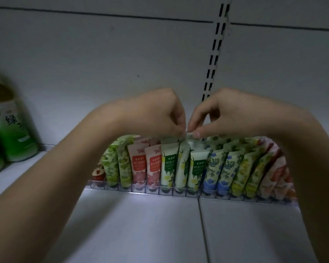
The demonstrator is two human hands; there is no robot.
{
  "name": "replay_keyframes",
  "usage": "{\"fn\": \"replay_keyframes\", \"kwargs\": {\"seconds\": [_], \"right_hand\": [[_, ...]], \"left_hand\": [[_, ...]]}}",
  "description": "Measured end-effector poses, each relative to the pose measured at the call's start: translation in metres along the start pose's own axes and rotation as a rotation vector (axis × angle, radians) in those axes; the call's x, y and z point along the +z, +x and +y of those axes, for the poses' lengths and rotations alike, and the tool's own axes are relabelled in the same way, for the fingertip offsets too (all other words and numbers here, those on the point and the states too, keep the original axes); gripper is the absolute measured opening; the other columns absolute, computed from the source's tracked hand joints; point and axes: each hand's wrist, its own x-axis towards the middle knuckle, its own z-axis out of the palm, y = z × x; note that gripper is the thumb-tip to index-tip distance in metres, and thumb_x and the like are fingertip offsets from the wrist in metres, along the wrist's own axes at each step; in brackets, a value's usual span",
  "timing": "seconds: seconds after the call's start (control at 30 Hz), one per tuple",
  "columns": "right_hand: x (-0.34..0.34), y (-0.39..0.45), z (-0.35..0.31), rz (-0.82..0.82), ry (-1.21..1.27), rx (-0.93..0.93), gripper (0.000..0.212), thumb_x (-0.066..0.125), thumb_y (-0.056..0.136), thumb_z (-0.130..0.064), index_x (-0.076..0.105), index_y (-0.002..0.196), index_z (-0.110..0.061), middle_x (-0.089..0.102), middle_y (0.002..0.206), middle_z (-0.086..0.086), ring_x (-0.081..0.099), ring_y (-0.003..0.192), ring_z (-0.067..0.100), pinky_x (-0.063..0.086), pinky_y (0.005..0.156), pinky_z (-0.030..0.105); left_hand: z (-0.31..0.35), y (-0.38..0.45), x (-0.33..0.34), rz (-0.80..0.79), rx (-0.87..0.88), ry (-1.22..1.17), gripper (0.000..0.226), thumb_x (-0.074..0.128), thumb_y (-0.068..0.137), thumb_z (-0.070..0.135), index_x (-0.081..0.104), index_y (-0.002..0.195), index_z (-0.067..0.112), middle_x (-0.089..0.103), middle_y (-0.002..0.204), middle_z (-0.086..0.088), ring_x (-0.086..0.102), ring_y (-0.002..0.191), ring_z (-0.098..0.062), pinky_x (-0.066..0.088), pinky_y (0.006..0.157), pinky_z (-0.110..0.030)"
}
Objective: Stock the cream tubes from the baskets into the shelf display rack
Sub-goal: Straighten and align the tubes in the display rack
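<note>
A clear display rack (179, 190) on the white shelf holds a row of cream tubes standing cap down: green-leaf, pink-flower, white with yellow flowers, blue-flower, yellow and orange patterns. Both hands meet above the middle of the row. My left hand (160, 114) and my right hand (222, 116) each pinch the crimped top edge of one white tube with yellow flowers (182, 164), which stands turned sideways in the rack between two tubes of the same pattern. No baskets are in view.
Green tea bottles (10, 126) stand at the left end of the shelf. A slotted upright (215, 54) runs up the white back panel. A seam (201, 221) divides the shelf floor in front of the rack.
</note>
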Motion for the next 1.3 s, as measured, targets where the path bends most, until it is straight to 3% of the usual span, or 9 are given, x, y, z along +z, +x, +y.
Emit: {"fn": "replay_keyframes", "kwargs": {"seconds": [0.1, 0.27, 0.53, 0.7, 0.8, 0.9, 1.0, 1.1, 1.3], "right_hand": [[0.007, 0.005, -0.006, -0.074, -0.009, -0.035, 0.009, 0.075, 0.081, -0.029, 0.073, 0.089, -0.032, 0.056, 0.057, -0.036, 0.053, 0.05, -0.008, 0.036, 0.047, 0.005], [0.014, 0.007, -0.01, -0.145, 0.004, -0.014, 0.006, 0.076, 0.081, -0.029, 0.073, 0.086, -0.03, 0.052, 0.046, -0.032, 0.052, 0.048, -0.012, 0.035, 0.044, 0.004], [0.023, 0.015, -0.004, -0.1, -0.078, -0.015, 0.006, 0.076, 0.079, -0.035, 0.074, 0.076, -0.031, 0.068, 0.073, -0.015, 0.052, 0.052, -0.004, 0.036, 0.048, 0.011], [0.023, 0.017, -0.002, -0.096, -0.056, -0.02, 0.005, 0.076, 0.079, -0.035, 0.074, 0.076, -0.03, 0.069, 0.075, -0.012, 0.052, 0.051, -0.004, 0.035, 0.047, 0.01], [0.024, 0.018, -0.002, -0.09, -0.048, -0.018, 0.006, 0.077, 0.078, -0.035, 0.074, 0.075, -0.03, 0.069, 0.075, -0.011, 0.05, 0.048, -0.004, 0.034, 0.045, 0.01], [0.024, 0.017, -0.001, -0.084, -0.051, -0.008, 0.007, 0.077, 0.078, -0.035, 0.074, 0.075, -0.03, 0.067, 0.069, -0.014, 0.05, 0.048, -0.005, 0.033, 0.044, 0.009], [0.022, 0.016, -0.002, -0.088, -0.043, 0.009, 0.009, 0.073, 0.082, -0.037, 0.073, 0.077, -0.029, 0.06, 0.055, -0.021, 0.051, 0.048, -0.005, 0.033, 0.043, 0.009], [0.016, 0.013, 0.001, -0.079, -0.026, 0.042, 0.02, 0.062, 0.089, -0.043, 0.073, 0.08, -0.028, 0.06, 0.055, -0.017, 0.051, 0.045, -0.001, 0.037, 0.044, 0.011], [0.002, -0.001, 0.002, -0.188, -0.026, 0.101, 0.012, 0.073, 0.079, -0.043, 0.073, 0.084, -0.033, 0.066, 0.065, -0.023, 0.055, 0.051, -0.008, 0.038, 0.044, 0.006]], "left_hand": [[-0.009, 0.001, -0.002, -0.06, -0.005, 0.026, 0.005, 0.072, 0.082, 0.032, 0.074, 0.079, 0.029, 0.065, 0.062, 0.022, 0.057, 0.059, 0.009, 0.037, 0.05, -0.003], [-0.011, 0.003, 0.003, -0.178, -0.037, 0.049, 0.003, 0.074, 0.079, 0.032, 0.075, 0.08, 0.029, 0.061, 0.055, 0.026, 0.056, 0.051, 0.008, 0.037, 0.047, -0.007], [-0.007, 0.0, 0.003, -0.214, -0.057, 0.066, 0.002, 0.077, 0.078, 0.031, 0.075, 0.077, 0.029, 0.066, 0.06, 0.019, 0.06, 0.053, 0.001, 0.047, 0.052, -0.015], [-0.007, 0.0, 0.004, -0.216, -0.065, 0.049, 0.004, 0.077, 0.078, 0.032, 0.075, 0.079, 0.029, 0.066, 0.061, 0.022, 0.059, 0.056, 0.004, 0.045, 0.053, -0.013], [-0.008, 0.0, 0.004, -0.235, -0.066, -0.012, 0.007, 0.077, 0.077, 0.03, 0.074, 0.083, 0.03, 0.069, 0.068, 0.019, 0.065, 0.063, -0.001, 0.057, 0.066, -0.029], [-0.008, 0.001, 0.003, -0.257, -0.045, -0.049, 0.003, 0.074, 0.079, 0.029, 0.073, 0.081, 0.028, 0.071, 0.071, 0.014, 0.066, 0.065, -0.005, 0.058, 0.071, -0.038], [-0.008, 0.001, 0.003, -0.266, -0.06, -0.109, 0.001, 0.072, 0.08, 0.027, 0.071, 0.081, 0.027, 0.069, 0.065, 0.012, 0.058, 0.052, -0.002, 0.051, 0.057, -0.027], [-0.009, 0.002, 0.001, -0.255, -0.075, -0.139, 0.002, 0.071, 0.083, 0.028, 0.071, 0.083, 0.026, 0.07, 0.066, 0.013, 0.054, 0.048, 0.003, 0.041, 0.048, -0.013], [-0.013, 0.002, -0.004, -0.162, -0.068, -0.149, 0.006, 0.067, 0.087, 0.024, 0.072, 0.088, 0.028, 0.073, 0.077, 0.014, 0.067, 0.067, 0.0, 0.052, 0.063, -0.018]]}}
